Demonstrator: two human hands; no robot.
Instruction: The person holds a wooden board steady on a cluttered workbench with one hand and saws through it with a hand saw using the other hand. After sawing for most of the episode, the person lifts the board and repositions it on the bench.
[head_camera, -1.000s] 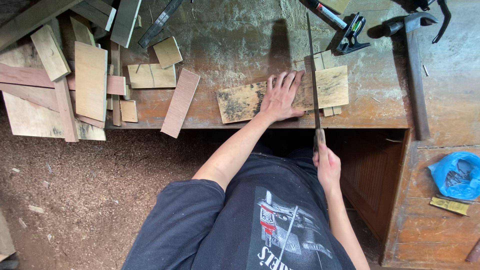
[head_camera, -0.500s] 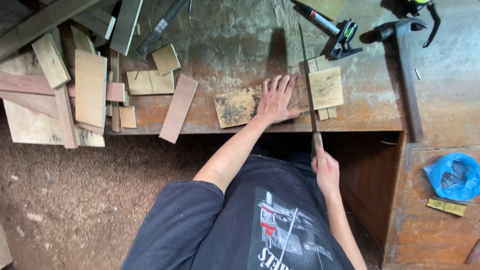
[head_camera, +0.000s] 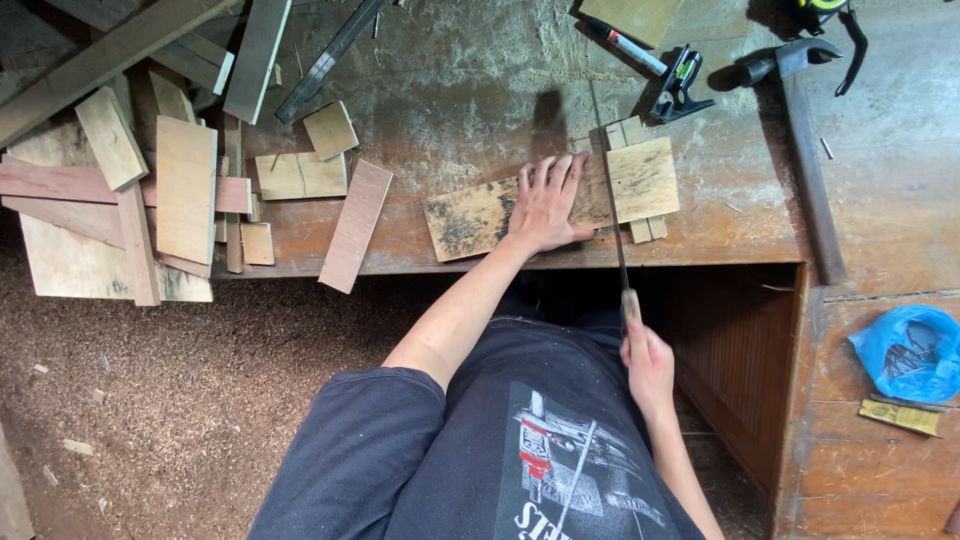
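Observation:
My left hand (head_camera: 548, 203) lies flat, fingers spread, on a stained flat wooden board (head_camera: 470, 217) that rests on the workbench (head_camera: 470, 90) near its front edge. My right hand (head_camera: 648, 360) is closed on the handle of a hand saw (head_camera: 611, 205), below the bench edge. The thin saw blade runs away from me across the board, just right of my left fingers. Right of the blade lies the paler end of the board (head_camera: 645, 178), on top of small wooden strips.
Many offcuts and planks (head_camera: 185, 188) are piled at the bench's left end. A loose strip (head_camera: 356, 224) overhangs the edge. A hammer (head_camera: 800, 140), a square (head_camera: 680, 85) and a marker (head_camera: 625, 42) lie at the back right. A blue plastic bag (head_camera: 910, 350) sits lower right. Sawdust covers the floor.
The view has shifted slightly. My right hand and the saw have drawn a little towards me along the cut; my left hand has stayed pressed on the board.

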